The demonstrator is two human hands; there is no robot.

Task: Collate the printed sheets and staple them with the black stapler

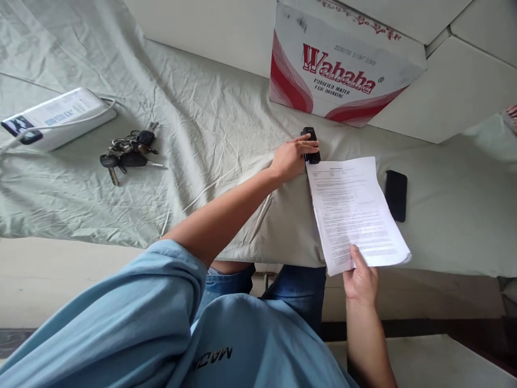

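Observation:
My left hand (pixel 293 157) reaches forward with its fingers laid over a small black stapler (pixel 312 146), which sits at the top left corner of a stack of printed papers (pixel 351 210). Whether the corner lies inside the stapler's jaw, I cannot tell. At the near edge of the stack, my right hand (pixel 362 279) grips the sheets, its thumb on top and the other fingers hidden underneath. The stack leans over the table's front edge. Just right of the papers lies a black phone (pixel 396 195).
A Wahaha water carton (pixel 343 67) stands behind the stapler against white panels. On the left of the cloth-covered table (pixel 226 124) are a bunch of keys (pixel 131 151) and a white box (pixel 64 118) with a white cable. My legs are under the front edge.

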